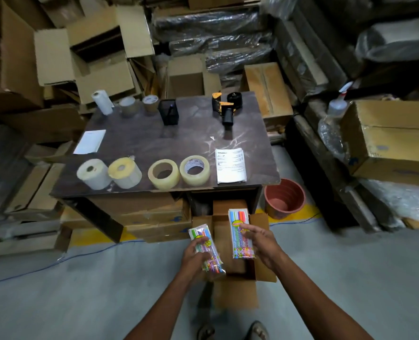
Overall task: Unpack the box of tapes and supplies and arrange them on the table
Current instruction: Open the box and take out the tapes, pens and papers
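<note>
From the head camera, both hands are held low over an open cardboard box on the floor in front of the table. The left hand clasps a clear packet of coloured pens, fingers curled round its edge; the packet tilts and its lower end blurs. The right hand pinches a second pen packet between thumb and fingertips, held nearly upright. The packets and hands cover most of the box's inside, so its contents cannot be made out.

On the table's near edge stand two white label rolls, touching, then two clear tape rolls just beside each other, and a printed sheet at the right. A blank paper lies at the left. Along the far edge are a white roll, two brown tape rolls, a black mesh holder and a tape dispenser; their details are dim. The print on the sheet is too small to read. A terracotta-coloured pot sits on the floor, partly tucked under the table's corner.
</note>
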The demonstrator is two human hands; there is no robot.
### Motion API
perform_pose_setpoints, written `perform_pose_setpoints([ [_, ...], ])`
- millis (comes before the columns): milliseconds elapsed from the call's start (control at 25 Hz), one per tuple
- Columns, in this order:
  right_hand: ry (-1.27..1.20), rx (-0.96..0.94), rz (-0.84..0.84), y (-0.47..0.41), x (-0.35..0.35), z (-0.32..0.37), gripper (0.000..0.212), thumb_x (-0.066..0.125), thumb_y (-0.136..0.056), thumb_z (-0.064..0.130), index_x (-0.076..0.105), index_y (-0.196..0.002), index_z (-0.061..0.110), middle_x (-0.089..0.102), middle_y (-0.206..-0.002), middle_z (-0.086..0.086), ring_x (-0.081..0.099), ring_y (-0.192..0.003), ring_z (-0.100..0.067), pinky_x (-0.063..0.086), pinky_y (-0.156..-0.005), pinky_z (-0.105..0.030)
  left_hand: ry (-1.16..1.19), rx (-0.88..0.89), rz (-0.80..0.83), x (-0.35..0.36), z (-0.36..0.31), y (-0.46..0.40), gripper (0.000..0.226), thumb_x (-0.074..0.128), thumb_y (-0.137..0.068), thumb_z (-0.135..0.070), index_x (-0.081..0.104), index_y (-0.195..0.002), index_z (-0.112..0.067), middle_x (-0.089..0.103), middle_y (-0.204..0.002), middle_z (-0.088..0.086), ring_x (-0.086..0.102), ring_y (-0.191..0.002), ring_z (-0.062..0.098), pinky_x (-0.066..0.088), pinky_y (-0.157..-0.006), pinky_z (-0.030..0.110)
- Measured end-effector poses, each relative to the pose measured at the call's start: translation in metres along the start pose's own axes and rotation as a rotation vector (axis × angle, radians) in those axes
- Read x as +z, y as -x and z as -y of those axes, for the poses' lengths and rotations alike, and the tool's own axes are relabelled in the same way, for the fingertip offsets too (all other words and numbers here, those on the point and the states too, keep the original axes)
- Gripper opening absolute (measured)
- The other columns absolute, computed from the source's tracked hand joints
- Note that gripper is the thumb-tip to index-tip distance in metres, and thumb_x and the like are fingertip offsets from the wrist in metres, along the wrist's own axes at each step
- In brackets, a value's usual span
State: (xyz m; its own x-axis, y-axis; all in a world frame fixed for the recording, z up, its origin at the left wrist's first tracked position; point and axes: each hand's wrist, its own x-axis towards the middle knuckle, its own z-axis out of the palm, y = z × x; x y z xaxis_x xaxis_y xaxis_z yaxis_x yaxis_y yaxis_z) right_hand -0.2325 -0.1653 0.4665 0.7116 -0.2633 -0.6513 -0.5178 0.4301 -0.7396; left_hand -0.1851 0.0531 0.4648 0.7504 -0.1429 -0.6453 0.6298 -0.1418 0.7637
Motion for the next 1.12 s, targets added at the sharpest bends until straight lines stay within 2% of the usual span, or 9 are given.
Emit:
perform_pose_setpoints([
  [200, -0.015, -0.074, 0.052, 0.014, 0.011, 0.048, 0.029, 0.059, -0.093, -0.002, 0.076, -0.112, 0.012, 0.076, -0.106, -0.011, 0.075, -0.089, -0.027, 0.06, -0.068, -0.037, 0.048, 0.055, -0.023, -0.004, -0.041, 0.018, 0.044, 0.067, -0.081, 0.012, 0.071, -0.106, -0.023, 0.064, -0.122, 0.017, 0.066, -0.105, 0.038, 0.058, -0.085, 0.056],
  [360, 0.012, -0.126, 0.079, 0.006, 0.027, 0.085, 0.03, 0.059, -0.092, -0.002, 0.075, -0.113, 0.012, 0.076, -0.107, -0.012, 0.075, -0.09, -0.026, 0.06, -0.069, -0.035, 0.085, 0.146, 0.002, -0.009, -0.085, 0.016, 0.043, 0.065, -0.081, 0.012, 0.071, -0.109, -0.02, 0.065, -0.12, 0.019, 0.066, -0.105, 0.042, 0.057, -0.086, 0.058],
  [480, 0.01, -0.142, 0.079, -0.015, 0.046, 0.112, 0.028, 0.063, -0.091, 0.0, 0.077, -0.111, 0.012, 0.076, -0.11, -0.012, 0.075, -0.093, -0.026, 0.06, -0.072, -0.038, 0.1, 0.223, 0.015, -0.019, -0.125, -0.004, 0.043, 0.065, -0.083, 0.011, 0.069, -0.115, -0.018, 0.067, -0.114, 0.014, 0.068, -0.097, 0.034, 0.062, -0.076, 0.046],
  [600, -0.006, -0.181, 0.087, -0.04, 0.074, 0.144, 0.027, 0.062, -0.089, -0.004, 0.078, -0.107, 0.01, 0.076, -0.108, -0.012, 0.075, -0.091, -0.028, 0.061, -0.071, -0.039, 0.115, 0.293, 0.025, -0.031, -0.173, -0.04, 0.045, 0.064, -0.081, 0.016, 0.068, -0.11, -0.017, 0.068, -0.11, 0.017, 0.068, -0.087, 0.028, 0.06, -0.064, 0.035],
  [800, 0.063, -0.22, -0.004, -0.109, 0.132, 0.194, 0.033, 0.06, -0.086, -0.003, 0.081, -0.1, 0.018, 0.077, -0.1, -0.008, 0.07, -0.076, -0.018, 0.054, -0.071, -0.034, 0.051, 0.357, 0.027, -0.055, -0.246, -0.131, 0.05, 0.065, -0.08, 0.017, 0.062, -0.117, -0.017, 0.07, -0.107, 0.017, 0.069, -0.085, 0.027, 0.06, -0.073, 0.042],
  [920, 0.037, -0.225, -0.017, -0.152, 0.166, 0.222, 0.032, 0.058, -0.089, -0.006, 0.079, -0.104, 0.012, 0.076, -0.096, -0.009, 0.071, -0.066, -0.012, 0.058, -0.06, -0.03, -0.016, 0.357, 0.053, -0.071, -0.286, -0.182, 0.046, 0.064, -0.082, 0.016, 0.059, -0.114, -0.016, 0.067, -0.102, 0.017, 0.066, -0.081, 0.027, 0.059, -0.075, 0.048],
  [960, 0.027, -0.223, -0.023, -0.165, 0.177, 0.23, 0.032, 0.057, -0.088, -0.008, 0.078, -0.104, 0.01, 0.076, -0.096, -0.01, 0.071, -0.069, -0.013, 0.061, -0.063, -0.033, -0.042, 0.352, 0.059, -0.076, -0.296, -0.199, 0.042, 0.066, -0.081, 0.014, 0.06, -0.109, -0.017, 0.067, -0.101, 0.018, 0.067, -0.08, 0.029, 0.058, -0.076, 0.052],
  [1040, 0.033, -0.225, -0.056, -0.195, 0.2, 0.241, 0.032, 0.058, -0.086, -0.01, 0.079, -0.099, 0.01, 0.076, -0.1, -0.015, 0.07, -0.082, -0.024, 0.06, -0.081, -0.046, -0.097, 0.325, 0.065, -0.086, -0.315, -0.232, 0.038, 0.069, -0.079, 0.012, 0.062, -0.098, -0.02, 0.069, -0.101, 0.02, 0.068, -0.079, 0.032, 0.059, -0.076, 0.056],
  [1120, 0.095, -0.215, -0.109, -0.219, 0.215, 0.248, 0.034, 0.059, -0.084, -0.009, 0.082, -0.088, 0.016, 0.075, -0.09, -0.015, 0.062, -0.079, -0.026, 0.055, -0.08, -0.044, -0.167, 0.317, 0.059, -0.093, -0.326, -0.262, 0.039, 0.071, -0.076, 0.012, 0.064, -0.094, -0.021, 0.07, -0.106, 0.022, 0.068, -0.081, 0.031, 0.061, -0.075, 0.051],
])
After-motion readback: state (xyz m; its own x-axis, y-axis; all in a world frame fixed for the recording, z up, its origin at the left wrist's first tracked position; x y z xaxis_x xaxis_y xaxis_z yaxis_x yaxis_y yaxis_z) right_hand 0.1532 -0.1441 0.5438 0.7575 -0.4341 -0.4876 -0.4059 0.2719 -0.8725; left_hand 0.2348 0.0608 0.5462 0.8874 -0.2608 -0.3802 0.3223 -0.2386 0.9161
